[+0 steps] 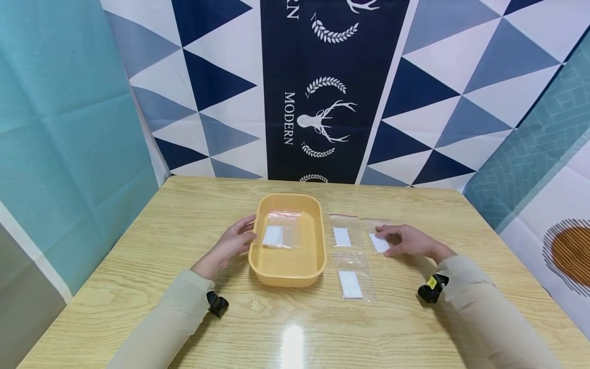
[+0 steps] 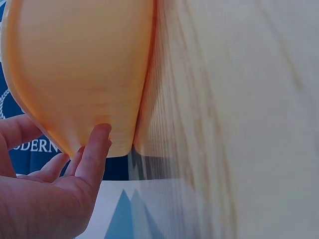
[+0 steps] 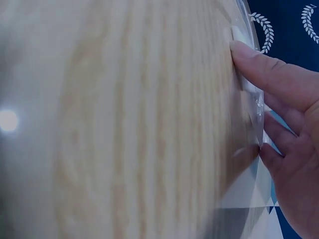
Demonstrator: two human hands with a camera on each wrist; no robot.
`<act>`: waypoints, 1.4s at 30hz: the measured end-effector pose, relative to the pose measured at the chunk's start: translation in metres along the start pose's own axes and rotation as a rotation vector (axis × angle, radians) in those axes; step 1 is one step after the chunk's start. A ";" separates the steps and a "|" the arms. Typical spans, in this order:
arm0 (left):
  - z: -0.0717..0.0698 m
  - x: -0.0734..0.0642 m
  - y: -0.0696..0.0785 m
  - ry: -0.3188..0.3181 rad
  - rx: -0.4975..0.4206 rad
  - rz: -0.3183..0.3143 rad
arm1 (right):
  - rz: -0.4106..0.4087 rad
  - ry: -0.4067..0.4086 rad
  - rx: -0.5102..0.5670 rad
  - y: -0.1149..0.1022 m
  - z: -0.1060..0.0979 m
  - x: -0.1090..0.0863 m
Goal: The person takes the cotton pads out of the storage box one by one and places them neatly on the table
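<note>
Rightmost bag partly behind fingers

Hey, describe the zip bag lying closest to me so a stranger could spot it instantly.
On the wood-grain table, find the yellow-orange tub. Right of its near end lies a clear zip bag with a white insert. Unlike the middle bag behind it and the far-right bag touched by the right hand, it lies nearest the person.
</note>
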State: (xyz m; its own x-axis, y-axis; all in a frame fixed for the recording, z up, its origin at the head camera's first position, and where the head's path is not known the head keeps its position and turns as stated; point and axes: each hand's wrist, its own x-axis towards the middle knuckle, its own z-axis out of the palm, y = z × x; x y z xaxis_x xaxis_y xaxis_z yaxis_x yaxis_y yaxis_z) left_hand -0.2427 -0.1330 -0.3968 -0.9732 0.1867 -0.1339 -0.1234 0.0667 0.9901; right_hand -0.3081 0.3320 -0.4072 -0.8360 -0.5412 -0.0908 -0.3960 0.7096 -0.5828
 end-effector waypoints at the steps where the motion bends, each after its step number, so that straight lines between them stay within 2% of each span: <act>1: 0.000 0.000 0.000 0.002 0.000 0.000 | 0.003 0.010 -0.005 0.000 0.001 -0.001; 9: 0.001 -0.001 0.001 0.013 0.003 0.000 | 0.023 0.066 0.012 -0.001 0.005 -0.004; 24: 0.001 0.000 -0.001 0.005 -0.012 0.001 | 0.055 0.115 0.045 -0.005 0.014 0.000; 33: 0.001 0.002 -0.002 0.014 -0.008 -0.008 | 0.087 0.158 0.090 -0.008 0.010 0.000; 42: 0.001 0.001 -0.001 0.016 -0.005 -0.011 | 0.142 0.215 0.172 -0.025 0.005 0.004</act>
State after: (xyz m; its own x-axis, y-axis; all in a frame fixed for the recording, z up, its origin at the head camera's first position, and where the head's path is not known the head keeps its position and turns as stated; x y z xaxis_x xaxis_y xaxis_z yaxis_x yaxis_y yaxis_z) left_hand -0.2429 -0.1316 -0.3977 -0.9749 0.1699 -0.1438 -0.1348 0.0634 0.9888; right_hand -0.2995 0.3101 -0.3967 -0.9470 -0.3208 -0.0190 -0.2144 0.6747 -0.7063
